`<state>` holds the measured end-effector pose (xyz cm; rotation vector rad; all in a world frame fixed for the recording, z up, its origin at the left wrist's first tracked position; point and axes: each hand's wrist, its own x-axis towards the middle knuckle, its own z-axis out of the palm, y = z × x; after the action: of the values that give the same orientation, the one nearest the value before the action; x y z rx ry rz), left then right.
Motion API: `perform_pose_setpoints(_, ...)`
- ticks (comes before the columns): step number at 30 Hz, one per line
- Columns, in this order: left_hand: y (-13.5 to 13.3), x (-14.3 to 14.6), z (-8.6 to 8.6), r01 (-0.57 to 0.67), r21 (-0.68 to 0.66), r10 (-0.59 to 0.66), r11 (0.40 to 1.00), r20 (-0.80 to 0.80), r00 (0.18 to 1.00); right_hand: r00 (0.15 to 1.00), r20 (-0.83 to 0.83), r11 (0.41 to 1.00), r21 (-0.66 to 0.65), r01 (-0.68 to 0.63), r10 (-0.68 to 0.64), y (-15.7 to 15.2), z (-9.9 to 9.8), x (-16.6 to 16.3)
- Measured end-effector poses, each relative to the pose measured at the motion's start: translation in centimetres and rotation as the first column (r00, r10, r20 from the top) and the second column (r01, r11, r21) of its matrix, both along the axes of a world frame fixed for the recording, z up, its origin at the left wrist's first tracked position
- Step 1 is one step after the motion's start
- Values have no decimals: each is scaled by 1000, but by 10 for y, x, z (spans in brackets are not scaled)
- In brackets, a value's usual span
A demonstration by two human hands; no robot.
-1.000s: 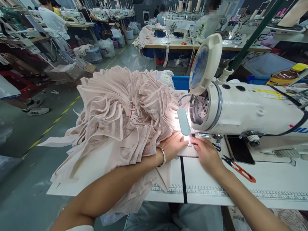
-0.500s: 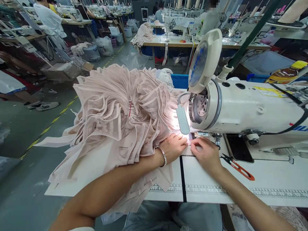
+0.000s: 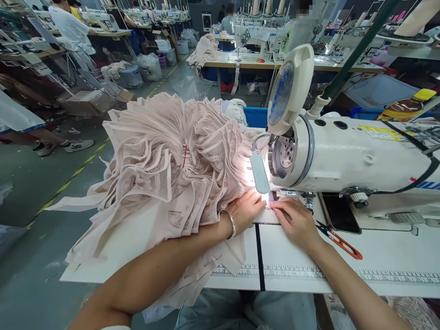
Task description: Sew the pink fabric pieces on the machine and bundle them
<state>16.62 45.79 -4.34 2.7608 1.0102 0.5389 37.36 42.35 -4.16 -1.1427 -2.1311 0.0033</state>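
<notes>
A big fanned pile of pale pink fabric pieces (image 3: pixel 165 160) covers the left of the white table (image 3: pixel 378 266). My left hand (image 3: pixel 245 211), a bangle on its wrist, lies flat with fingers together on the edge of the pink fabric by the needle. My right hand (image 3: pixel 297 222) presses flat on a small piece of fabric (image 3: pixel 266 215) just in front of the presser foot. The fingertips of both hands almost meet under the lamp (image 3: pixel 259 172) of the white sewing machine (image 3: pixel 343 153).
Red-handled thread snips (image 3: pixel 338 240) lie on the table right of my right hand. A ruler strip (image 3: pixel 309 273) runs along the front edge. Other sewing stations, bags and people fill the room behind; someone's legs stand at far left.
Both hands have stayed at the needle, shifting only slightly. The view has moved a little, and the person at far left has stepped to the right.
</notes>
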Motion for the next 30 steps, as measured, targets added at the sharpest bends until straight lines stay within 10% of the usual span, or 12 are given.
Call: perform_pose_setpoints(30,1,-11,9,99,-51,-95,994,71,993,989,144,989,-147,5,17,-2,-2,7)
